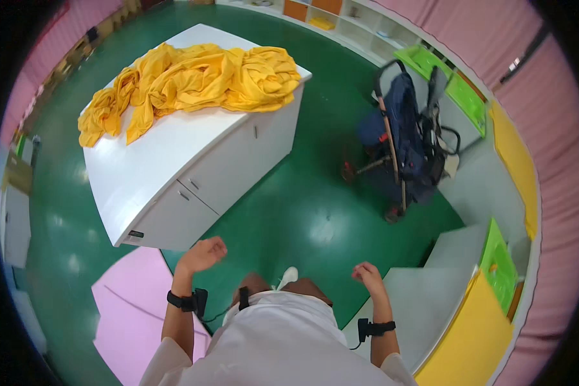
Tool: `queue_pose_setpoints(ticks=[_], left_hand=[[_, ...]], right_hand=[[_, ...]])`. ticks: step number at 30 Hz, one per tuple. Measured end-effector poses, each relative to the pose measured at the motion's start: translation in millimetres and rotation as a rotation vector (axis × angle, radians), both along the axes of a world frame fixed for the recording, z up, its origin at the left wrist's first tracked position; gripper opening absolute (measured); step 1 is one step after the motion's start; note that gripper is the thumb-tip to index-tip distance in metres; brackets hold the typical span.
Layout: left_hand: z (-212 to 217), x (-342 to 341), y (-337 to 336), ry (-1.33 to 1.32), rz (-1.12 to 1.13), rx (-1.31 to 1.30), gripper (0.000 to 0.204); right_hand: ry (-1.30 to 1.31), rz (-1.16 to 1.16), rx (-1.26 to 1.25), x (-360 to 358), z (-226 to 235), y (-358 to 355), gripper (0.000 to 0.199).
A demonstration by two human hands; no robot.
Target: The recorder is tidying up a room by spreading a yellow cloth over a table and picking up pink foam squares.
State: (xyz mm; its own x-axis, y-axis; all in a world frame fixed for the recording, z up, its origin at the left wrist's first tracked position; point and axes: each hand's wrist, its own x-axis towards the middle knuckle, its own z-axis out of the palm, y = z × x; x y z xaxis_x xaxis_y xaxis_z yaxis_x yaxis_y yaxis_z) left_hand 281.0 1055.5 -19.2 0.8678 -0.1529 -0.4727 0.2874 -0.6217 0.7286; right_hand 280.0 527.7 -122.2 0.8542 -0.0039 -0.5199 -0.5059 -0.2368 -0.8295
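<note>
My left hand (pixel 202 254) hangs in the air by the near corner of a white cabinet (pixel 148 164). Its fingers are loosely bent, and nothing is in them. On the right, my right hand (pixel 367 275) is also held up above the green floor with loose, slightly parted fingers and no object. A large crumpled yellow cloth (pixel 199 77) lies across the far part of the cabinet top, some of it spilling to the left edge. Neither hand touches the cloth or the cabinet.
A dark blue stroller (pixel 405 128) stands at the right on the green floor (pixel 315 212). Low white units with green basins (pixel 498 270) and yellow sheets (pixel 469 328) line the right side. A pink panel (pixel 132 289) lies at lower left. White shelves (pixel 357 32) stand at the back.
</note>
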Motion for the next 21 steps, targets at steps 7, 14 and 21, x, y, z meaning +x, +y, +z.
queue_pose_setpoints(ticks=[7,14,21], left_hand=[[11,95,3,0.050,0.185,-0.020,0.021],[-22,205,47,-0.019,0.271,0.071,0.022],[13,350,52,-0.053,0.347,0.010,0.024]], right_hand=[[-0.186,0.375,-0.310,228,75,96,0.025],[-0.444,0.662,-0.423,393,97,199,0.043],[-0.726,0.725,-0.358,528,134,290,0.081]])
